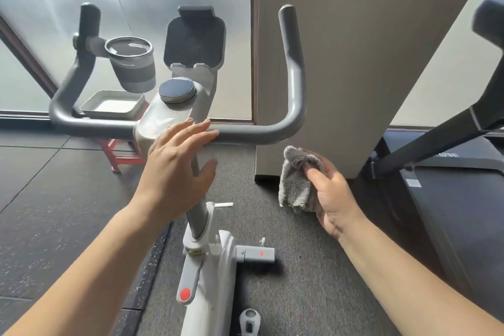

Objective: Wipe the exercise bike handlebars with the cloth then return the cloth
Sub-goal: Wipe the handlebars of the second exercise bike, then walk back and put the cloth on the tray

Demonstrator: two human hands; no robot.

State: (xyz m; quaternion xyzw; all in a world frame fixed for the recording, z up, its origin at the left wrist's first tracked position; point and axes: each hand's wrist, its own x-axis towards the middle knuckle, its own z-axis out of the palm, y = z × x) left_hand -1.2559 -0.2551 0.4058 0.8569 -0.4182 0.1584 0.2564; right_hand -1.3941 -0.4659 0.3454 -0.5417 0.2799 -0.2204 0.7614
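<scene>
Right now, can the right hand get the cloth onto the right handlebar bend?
Probably yes. The right hand holds the cloth just below the handlebar bend, with open air between them. The left hand rests nearer the centre post, clear of that path.

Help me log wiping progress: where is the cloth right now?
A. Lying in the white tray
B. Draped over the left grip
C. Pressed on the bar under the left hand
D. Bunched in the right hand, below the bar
D: the grey cloth is bunched in the right hand, below the bar and apart from it, while the left hand reaches open toward the bar's middle.
</scene>
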